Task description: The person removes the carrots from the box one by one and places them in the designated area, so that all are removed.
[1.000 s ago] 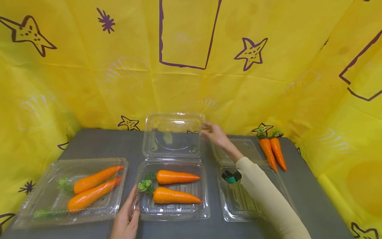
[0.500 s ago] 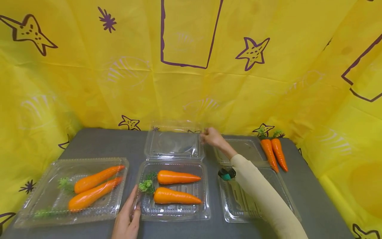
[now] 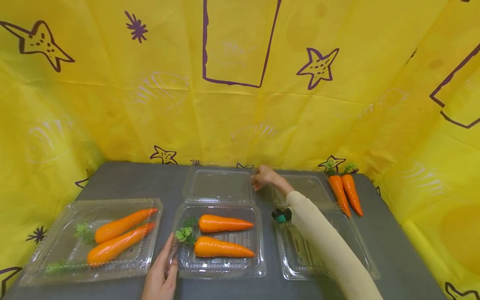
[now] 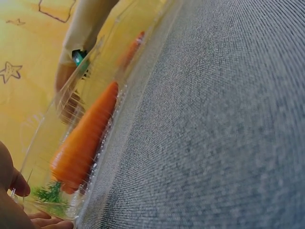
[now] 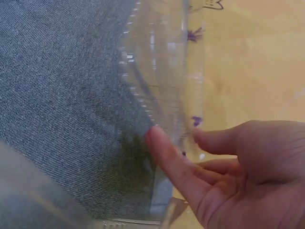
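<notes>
In the head view, a clear plastic clamshell container (image 3: 221, 265) stands in the middle of the table with two orange carrots (image 3: 224, 247) in its base. My left hand (image 3: 161, 273) grips its left side, thumb and fingers about the rim. The hinged lid (image 3: 219, 185) leans back towards the yellow cloth. At the lid's right edge is my right hand (image 3: 264, 177); the right wrist view has its thumb and forefinger on either side of the clear rim (image 5: 164, 109). Through the plastic, the left wrist view shows one carrot (image 4: 86, 138) with green leaves.
On the left lies a closed clear container (image 3: 71, 250) with two carrots (image 3: 118, 246) inside. A third container (image 3: 300, 266), its lid folded back, stands to the right, partly under my right sleeve. Two loose carrots (image 3: 348, 193) lie at the back right. Yellow cloth (image 3: 232, 112) hangs behind.
The middle container's lid has tipped back from upright towards the table, and my right hand has come down with it. My left hand has stayed at the container's left side.
</notes>
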`<state>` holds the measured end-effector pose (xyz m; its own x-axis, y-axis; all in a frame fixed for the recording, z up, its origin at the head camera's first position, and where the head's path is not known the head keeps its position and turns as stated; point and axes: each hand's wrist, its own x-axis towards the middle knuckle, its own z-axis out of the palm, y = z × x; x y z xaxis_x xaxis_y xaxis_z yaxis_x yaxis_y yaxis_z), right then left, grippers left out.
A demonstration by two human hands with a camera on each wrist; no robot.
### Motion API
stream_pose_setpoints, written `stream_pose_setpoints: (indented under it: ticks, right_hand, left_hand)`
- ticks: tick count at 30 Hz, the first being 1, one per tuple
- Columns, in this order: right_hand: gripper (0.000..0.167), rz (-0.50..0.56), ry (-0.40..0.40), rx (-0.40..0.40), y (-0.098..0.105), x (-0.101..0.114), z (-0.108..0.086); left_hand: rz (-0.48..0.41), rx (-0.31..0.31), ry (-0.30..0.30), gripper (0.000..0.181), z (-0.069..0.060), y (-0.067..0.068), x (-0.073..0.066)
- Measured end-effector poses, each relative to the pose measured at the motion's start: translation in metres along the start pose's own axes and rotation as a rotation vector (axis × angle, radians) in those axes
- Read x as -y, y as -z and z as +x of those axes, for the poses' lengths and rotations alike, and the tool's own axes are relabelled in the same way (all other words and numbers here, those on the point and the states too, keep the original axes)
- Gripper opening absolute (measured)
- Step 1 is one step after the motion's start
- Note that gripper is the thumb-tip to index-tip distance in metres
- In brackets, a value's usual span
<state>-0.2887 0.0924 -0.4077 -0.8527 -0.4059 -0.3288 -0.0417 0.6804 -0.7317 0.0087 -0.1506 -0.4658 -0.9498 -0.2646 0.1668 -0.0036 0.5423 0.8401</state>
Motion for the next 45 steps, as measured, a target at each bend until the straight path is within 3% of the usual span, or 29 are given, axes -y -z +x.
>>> stream_pose_setpoints:
  ticks: [3, 5, 9, 12, 19, 27, 37, 45]
  right_hand:
    - [0.015, -0.027, 0.030, -0.032, -0.002, -0.001, 0.001]
    - [0.019, -0.108, 0.061, -0.059, -0.004, 0.001, 0.000]
    - [0.041, -0.282, 0.092, -0.103, -0.004, 0.008, -0.003]
    - [0.055, -0.340, 0.092, -0.109, -0.002, 0.011, -0.005]
    - [0.053, -0.343, 0.197, -0.125, 0.004, 0.021, -0.013]
    - [0.040, -0.302, 0.338, -0.125, 0.004, 0.042, -0.034]
    - [0.037, -0.335, 0.461, -0.090, -0.014, 0.057, -0.057]
    - [0.037, -0.381, 0.562, 0.010, -0.038, 0.066, -0.080]
  left_hand:
    - [0.002, -0.001, -0.009, 0.066, 0.000, -0.001, -0.001]
    - [0.005, -0.003, -0.010, 0.065, 0.000, -0.001, -0.001]
    - [0.016, 0.008, 0.008, 0.064, 0.000, 0.000, -0.002]
    - [0.042, 0.020, 0.018, 0.063, 0.001, 0.001, -0.001]
    - [0.048, 0.021, 0.010, 0.064, 0.001, 0.001, -0.003]
    - [-0.038, 0.024, 0.017, 0.065, 0.002, 0.002, -0.003]
    - [-0.012, 0.048, 0.021, 0.067, 0.004, 0.003, -0.003]
    - [-0.014, 0.094, 0.051, 0.062, 0.004, 0.005, -0.004]
